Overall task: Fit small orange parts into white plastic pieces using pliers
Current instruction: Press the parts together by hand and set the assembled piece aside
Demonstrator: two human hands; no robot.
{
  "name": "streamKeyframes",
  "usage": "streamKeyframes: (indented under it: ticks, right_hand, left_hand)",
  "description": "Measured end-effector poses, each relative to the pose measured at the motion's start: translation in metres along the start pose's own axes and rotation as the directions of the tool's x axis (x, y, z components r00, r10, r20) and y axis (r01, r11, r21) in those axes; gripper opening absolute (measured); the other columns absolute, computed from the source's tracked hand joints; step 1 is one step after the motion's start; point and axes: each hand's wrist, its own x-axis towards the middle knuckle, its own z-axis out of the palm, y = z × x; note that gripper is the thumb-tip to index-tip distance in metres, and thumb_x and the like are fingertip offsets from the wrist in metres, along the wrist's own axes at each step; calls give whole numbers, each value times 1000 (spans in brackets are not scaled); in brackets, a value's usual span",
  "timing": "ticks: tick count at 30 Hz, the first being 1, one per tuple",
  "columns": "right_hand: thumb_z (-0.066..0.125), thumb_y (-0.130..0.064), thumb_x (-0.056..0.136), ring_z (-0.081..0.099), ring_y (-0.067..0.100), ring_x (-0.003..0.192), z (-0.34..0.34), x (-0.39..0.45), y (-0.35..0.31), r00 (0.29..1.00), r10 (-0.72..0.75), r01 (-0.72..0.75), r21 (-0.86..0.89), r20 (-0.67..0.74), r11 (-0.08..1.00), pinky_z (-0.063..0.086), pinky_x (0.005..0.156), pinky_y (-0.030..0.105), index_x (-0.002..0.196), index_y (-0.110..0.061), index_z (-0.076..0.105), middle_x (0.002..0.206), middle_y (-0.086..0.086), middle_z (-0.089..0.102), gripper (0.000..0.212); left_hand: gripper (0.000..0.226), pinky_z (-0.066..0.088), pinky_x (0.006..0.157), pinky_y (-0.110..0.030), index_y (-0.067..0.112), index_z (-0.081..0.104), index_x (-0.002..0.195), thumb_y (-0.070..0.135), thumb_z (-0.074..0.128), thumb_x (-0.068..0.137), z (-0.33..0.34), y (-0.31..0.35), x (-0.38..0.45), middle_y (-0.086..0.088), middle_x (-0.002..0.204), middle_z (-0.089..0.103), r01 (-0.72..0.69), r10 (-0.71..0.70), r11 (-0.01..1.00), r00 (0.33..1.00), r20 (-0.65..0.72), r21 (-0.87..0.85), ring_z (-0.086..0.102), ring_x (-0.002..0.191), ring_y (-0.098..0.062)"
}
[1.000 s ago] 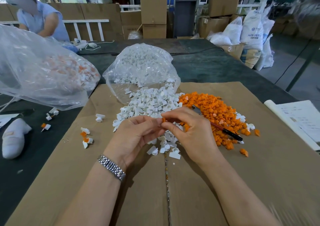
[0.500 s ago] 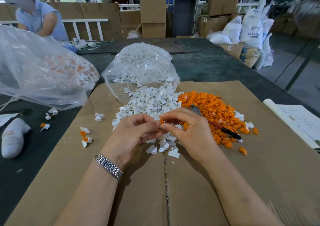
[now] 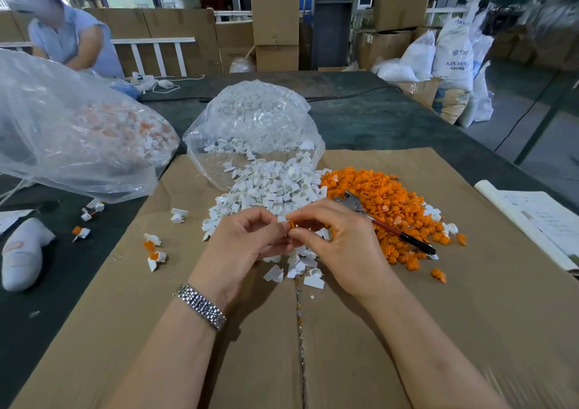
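Observation:
My left hand [image 3: 244,242] and my right hand [image 3: 341,245] meet fingertip to fingertip above the cardboard. Between them sits a small orange part [image 3: 292,223], pinched by my right thumb and forefinger. My left fingers curl around a white piece that is mostly hidden. Behind the hands lies a heap of white plastic pieces [image 3: 269,189], and to its right a heap of orange parts [image 3: 385,201]. The pliers [image 3: 382,223], with red and black handles, lie untouched on the orange heap.
A clear bag of white pieces [image 3: 253,120] stands behind the heap. A larger bag of assembled pieces [image 3: 72,132] lies at left. A few assembled pieces [image 3: 153,248] sit left of my hands. Papers [image 3: 539,220] lie at the right edge. Another person [image 3: 65,35] works at far left.
Both hands stay together over the same spot. The fingers have shifted slightly around the orange part. The pliers have not moved.

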Motion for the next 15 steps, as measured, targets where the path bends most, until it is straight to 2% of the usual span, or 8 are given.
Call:
streamKeyframes:
  ticks: [6, 10, 13, 14, 15]
  right_hand:
    - [77, -16, 88, 64, 5, 96, 1, 0, 0, 1000, -16, 18, -74, 25, 997, 49, 85, 13, 109, -16, 77, 99, -10, 68, 21]
    - [78, -19, 88, 65, 5, 96, 1, 1, 1, 999, -6, 9, -84, 41, 996, 51, 86, 16, 110, -18, 76, 100, -11, 68, 22]
    - [77, -35, 86, 64, 2, 97, -4, 2, -3, 996, 91, -91, -21, -1, 996, 54, 86, 20, 114, -25, 73, 102, -14, 68, 29]
    - [75, -41, 87, 63, 1, 98, -8, 3, -4, 988, 143, -145, -30, -50, 989, 54, 85, 21, 115, -26, 71, 104, -15, 67, 33]
    - [72, -46, 88, 61, 0, 99, -13, 4, -3, 974, 195, -207, -112, -113, 972, 53, 86, 22, 118, -26, 69, 107, -15, 65, 37]
  left_hand:
    - [9, 61, 70, -27, -5, 64, 83, -4, 69, 89, 2, 1, 0, -21, 81, 75, -5, 5, 1000, 1000, -13, 21, 77, 78, -30]
    - [10, 61, 69, -25, -5, 65, 81, -4, 70, 88, 0, 0, 1, -22, 82, 75, -15, 15, 999, 1000, -15, 40, 77, 78, -30]
    - [14, 61, 69, -25, 1, 66, 77, -5, 70, 88, -1, 0, 2, -22, 87, 76, 1, -1, 1000, 1000, -26, -20, 77, 81, -33]
    - [16, 61, 69, -26, 3, 66, 76, -5, 70, 89, -2, 1, 2, -23, 92, 76, 15, -17, 998, 1000, -25, -65, 77, 85, -35]
    - [16, 62, 71, -26, 5, 66, 75, -4, 71, 88, -2, 1, 2, -25, 96, 76, 30, -32, 994, 999, -20, -105, 77, 90, -36]
